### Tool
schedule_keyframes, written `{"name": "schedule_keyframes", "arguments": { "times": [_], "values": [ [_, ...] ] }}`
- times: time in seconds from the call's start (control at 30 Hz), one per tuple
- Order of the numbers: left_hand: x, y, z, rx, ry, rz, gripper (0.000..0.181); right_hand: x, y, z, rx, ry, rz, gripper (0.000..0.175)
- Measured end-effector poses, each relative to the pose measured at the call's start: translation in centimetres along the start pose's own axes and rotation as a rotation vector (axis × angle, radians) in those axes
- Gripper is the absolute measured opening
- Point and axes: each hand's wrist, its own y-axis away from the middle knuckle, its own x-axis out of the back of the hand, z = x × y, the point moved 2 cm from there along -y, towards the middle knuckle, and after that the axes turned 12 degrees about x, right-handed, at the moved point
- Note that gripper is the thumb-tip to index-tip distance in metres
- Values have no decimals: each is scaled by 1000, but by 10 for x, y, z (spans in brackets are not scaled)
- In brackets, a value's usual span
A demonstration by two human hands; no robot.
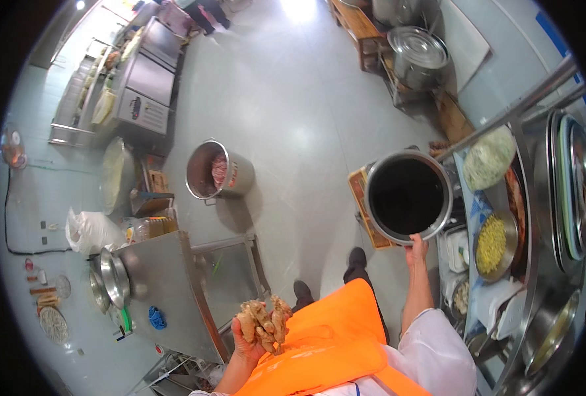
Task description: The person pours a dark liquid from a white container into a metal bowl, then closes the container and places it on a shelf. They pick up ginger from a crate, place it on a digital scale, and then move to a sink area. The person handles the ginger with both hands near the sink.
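Observation:
My left hand [247, 346] holds a knobbly, light-brown clump, which looks like ginger root [265, 324], in front of the orange apron [322, 341]. At the right, my right hand [415, 249] grips the near rim of a large round metal pot [446, 218] with a very dark inside; whether that is liquid I cannot tell. Beneath the pot's left side a yellow-and-red box or crate [359, 198] shows in part. A tall steel pot [243, 171] with reddish meat [218, 171] in it stands on the floor, left of centre.
To my left is a steel table [159, 277] with metal bowls [114, 277] and a blue cloth-like bundle [157, 318]. On my right, a shelf rack holds a bowl of chopped yellow food [491, 242] and a bag of greens [488, 157]. A lidded pot [419, 64] stands farther back. Another person's legs [208, 17] show at the top.

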Motion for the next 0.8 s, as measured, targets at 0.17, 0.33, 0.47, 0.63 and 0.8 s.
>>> {"name": "schedule_keyframes", "arguments": {
  "times": [0.17, 0.33, 0.47, 0.63, 0.8],
  "values": [
    [-3, -7, -5, -18, 0, -161, 79, -15, 34, -34, -30, 204, -77, 24],
    [26, 9, -5, -68, 59, -289, 78, -67, 102, -51, -55, 274, -326, 27],
    [60, 30, -5, -138, 184, -264, 74, -105, 153, -55, -157, 421, -483, 20],
    [132, 87, 23, -335, 291, -390, 71, -159, 252, -26, -229, 421, -635, 8],
    [198, 157, 32, -623, 318, -161, 68, -221, 339, 30, -331, 515, -846, 7]
  ]
}}
